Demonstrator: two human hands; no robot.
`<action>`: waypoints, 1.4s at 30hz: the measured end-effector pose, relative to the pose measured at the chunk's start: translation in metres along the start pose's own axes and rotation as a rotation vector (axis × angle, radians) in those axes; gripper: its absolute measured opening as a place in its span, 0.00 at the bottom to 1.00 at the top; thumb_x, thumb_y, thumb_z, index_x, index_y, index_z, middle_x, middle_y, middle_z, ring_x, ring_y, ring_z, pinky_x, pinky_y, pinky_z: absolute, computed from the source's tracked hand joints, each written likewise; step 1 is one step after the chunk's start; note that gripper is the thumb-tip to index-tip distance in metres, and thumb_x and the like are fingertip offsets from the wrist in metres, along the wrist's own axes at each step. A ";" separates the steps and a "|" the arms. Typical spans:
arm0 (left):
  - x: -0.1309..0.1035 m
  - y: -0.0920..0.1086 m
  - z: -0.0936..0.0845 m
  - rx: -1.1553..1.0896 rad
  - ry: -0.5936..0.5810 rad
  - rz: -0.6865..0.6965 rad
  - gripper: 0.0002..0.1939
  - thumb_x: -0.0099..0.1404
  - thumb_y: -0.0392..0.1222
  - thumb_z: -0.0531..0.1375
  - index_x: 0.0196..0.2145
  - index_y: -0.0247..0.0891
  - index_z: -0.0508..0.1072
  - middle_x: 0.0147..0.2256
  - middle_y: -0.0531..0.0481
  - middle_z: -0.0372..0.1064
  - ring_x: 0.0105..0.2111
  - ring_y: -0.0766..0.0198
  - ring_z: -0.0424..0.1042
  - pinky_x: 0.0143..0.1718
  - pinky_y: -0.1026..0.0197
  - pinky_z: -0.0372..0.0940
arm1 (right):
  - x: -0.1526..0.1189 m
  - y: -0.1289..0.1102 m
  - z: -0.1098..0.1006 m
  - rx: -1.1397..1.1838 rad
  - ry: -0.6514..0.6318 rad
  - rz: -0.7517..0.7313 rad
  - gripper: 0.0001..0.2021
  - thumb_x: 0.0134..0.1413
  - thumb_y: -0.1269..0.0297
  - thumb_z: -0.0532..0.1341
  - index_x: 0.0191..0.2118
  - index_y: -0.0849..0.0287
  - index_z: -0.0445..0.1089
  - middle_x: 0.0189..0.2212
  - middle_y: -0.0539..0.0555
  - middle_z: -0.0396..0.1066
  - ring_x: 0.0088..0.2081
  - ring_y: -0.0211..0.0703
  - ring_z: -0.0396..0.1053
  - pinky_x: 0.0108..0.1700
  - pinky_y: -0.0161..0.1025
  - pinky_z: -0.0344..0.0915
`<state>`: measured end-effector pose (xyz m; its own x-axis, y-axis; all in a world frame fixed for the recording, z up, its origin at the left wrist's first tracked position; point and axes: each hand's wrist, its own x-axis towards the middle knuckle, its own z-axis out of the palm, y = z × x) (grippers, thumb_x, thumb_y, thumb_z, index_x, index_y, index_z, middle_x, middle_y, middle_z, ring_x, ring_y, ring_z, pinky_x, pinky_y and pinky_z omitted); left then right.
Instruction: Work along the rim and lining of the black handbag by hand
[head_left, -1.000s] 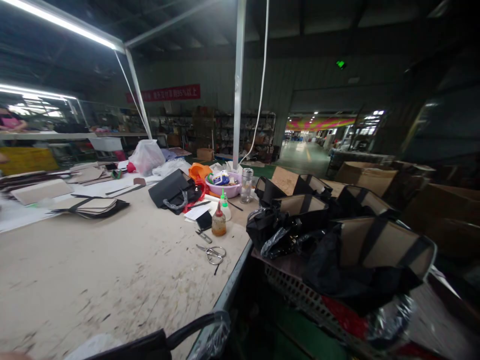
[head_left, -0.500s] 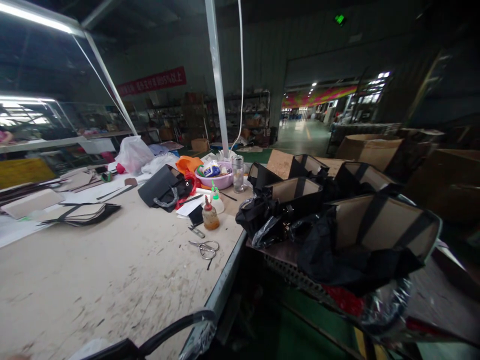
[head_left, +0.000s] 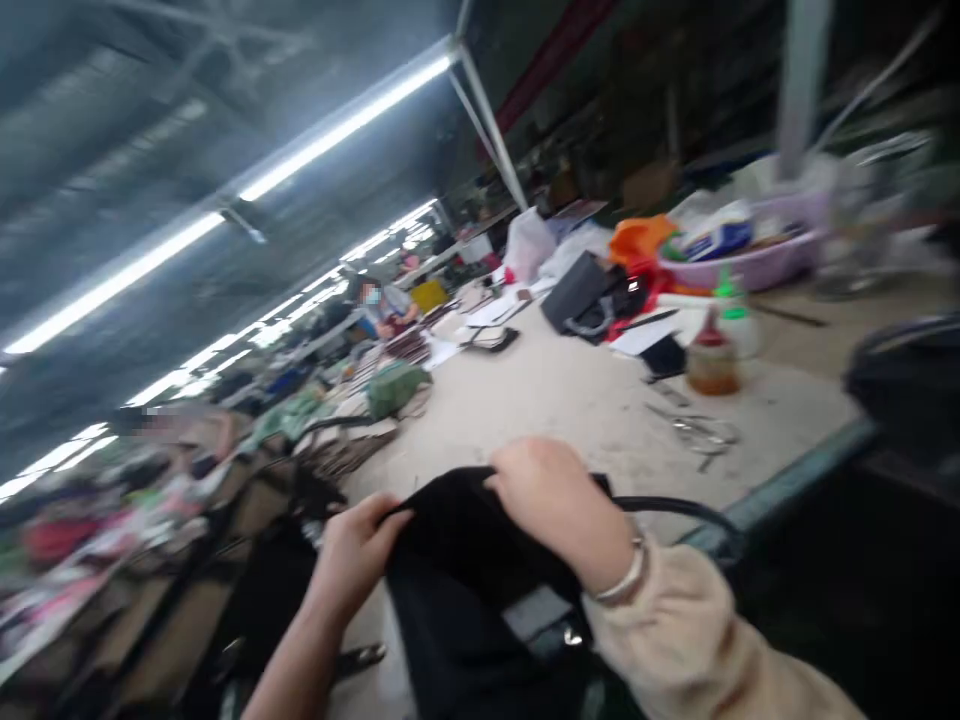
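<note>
A black bag stands at the near side of the worktable, its mouth towards me and a pale patch and shiny metal bit showing at its front. My left hand pinches the bag's upper left edge between thumb and fingers. On the far right part of the rim, my right hand is closed over the black material, its fingertips partly hidden. A black strap handle curves out to the right past my right wrist. The whole view is smeared by motion.
Scissors and a glue bottle lie and stand to the right on the table. Behind them are a pink basin and a dark grey bag. Stacked pieces crowd the left. A masked person is far back.
The view has swung left and down. Both hands have come into sight, holding the black bag, of which only the handle and an edge showed before.
</note>
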<state>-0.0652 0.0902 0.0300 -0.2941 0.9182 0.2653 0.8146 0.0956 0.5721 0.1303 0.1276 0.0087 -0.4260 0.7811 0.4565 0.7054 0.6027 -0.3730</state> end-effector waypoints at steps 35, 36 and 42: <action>0.020 -0.001 -0.011 0.230 -0.355 0.247 0.14 0.64 0.45 0.55 0.27 0.36 0.73 0.21 0.55 0.62 0.24 0.68 0.59 0.27 0.66 0.51 | 0.003 0.001 0.009 0.002 -0.031 0.015 0.11 0.57 0.64 0.55 0.28 0.56 0.73 0.25 0.54 0.73 0.29 0.46 0.70 0.28 0.38 0.53; 0.022 0.001 -0.009 0.249 -0.341 0.248 0.15 0.64 0.44 0.55 0.22 0.35 0.70 0.18 0.56 0.57 0.22 0.69 0.56 0.25 0.65 0.48 | 0.003 0.001 0.009 0.000 -0.030 0.018 0.11 0.57 0.64 0.55 0.29 0.57 0.73 0.26 0.55 0.73 0.29 0.46 0.70 0.28 0.38 0.52; 0.020 -0.005 -0.013 0.254 -0.322 0.202 0.14 0.63 0.45 0.55 0.25 0.35 0.70 0.21 0.55 0.59 0.24 0.68 0.58 0.27 0.66 0.50 | 0.003 0.001 0.002 -0.006 -0.048 0.055 0.12 0.57 0.62 0.56 0.30 0.59 0.74 0.26 0.57 0.73 0.28 0.45 0.70 0.27 0.37 0.51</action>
<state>-0.0819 0.1027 0.0422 0.0210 0.9970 0.0738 0.9482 -0.0433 0.3147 0.1290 0.1308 0.0079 -0.4129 0.8203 0.3958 0.7320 0.5575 -0.3917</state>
